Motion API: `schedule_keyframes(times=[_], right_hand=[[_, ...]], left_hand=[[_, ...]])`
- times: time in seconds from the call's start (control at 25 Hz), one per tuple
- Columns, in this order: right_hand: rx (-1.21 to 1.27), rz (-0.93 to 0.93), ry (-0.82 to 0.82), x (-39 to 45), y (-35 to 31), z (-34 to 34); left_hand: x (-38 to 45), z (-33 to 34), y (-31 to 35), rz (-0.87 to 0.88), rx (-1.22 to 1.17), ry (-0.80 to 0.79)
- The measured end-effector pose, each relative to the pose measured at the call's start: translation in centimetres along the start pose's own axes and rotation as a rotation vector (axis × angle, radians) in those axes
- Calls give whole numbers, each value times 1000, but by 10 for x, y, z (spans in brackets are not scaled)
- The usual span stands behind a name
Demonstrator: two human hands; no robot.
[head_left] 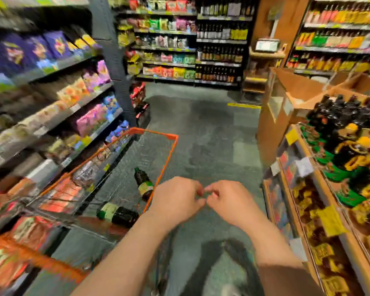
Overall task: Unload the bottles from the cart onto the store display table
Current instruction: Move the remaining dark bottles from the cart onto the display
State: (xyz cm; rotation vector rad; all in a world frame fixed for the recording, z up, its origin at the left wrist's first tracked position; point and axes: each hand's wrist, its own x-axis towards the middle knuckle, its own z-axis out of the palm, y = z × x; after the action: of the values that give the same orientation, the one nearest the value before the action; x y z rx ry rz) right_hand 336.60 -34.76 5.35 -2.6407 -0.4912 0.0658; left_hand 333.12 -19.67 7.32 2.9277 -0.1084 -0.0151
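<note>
A wire cart with an orange rim [169, 159] stands on my left in the aisle. Two dark bottles lie on their sides in it: one [144, 183] near the right wall, another [118, 213] with a white label nearer to me. My left hand [175, 200] and my right hand [229, 199] hover together just right of the cart, fingertips nearly touching, fingers curled, nothing held. The wooden display table [308, 184] at the right carries many dark bottles with yellow and green labels [348, 150].
Shelves of snack bags [58, 99] line the left side close to the cart. Bottle shelves [220, 48] stand at the far end. A wooden counter [273, 116] sits beyond the display table. Grey floor [212, 133] runs between them.
</note>
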Motion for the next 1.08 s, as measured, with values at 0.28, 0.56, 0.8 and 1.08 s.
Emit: schedule_keyframes(times=[0.28,0.56,0.8,1.08], right_hand=[[-47,-197,-203,111,15,7],[-130,-280,-308,238,79,-22],[-104,-455,-495,324,43,33],[-128,-551,-585,447,-38,128]], left_hand=[[88,-3,-28,-188,10,15],[219,15,-14,-337,-88,34],[247,31,-95,-671,-153,13],[295,45,-249,-1011,-136,160]])
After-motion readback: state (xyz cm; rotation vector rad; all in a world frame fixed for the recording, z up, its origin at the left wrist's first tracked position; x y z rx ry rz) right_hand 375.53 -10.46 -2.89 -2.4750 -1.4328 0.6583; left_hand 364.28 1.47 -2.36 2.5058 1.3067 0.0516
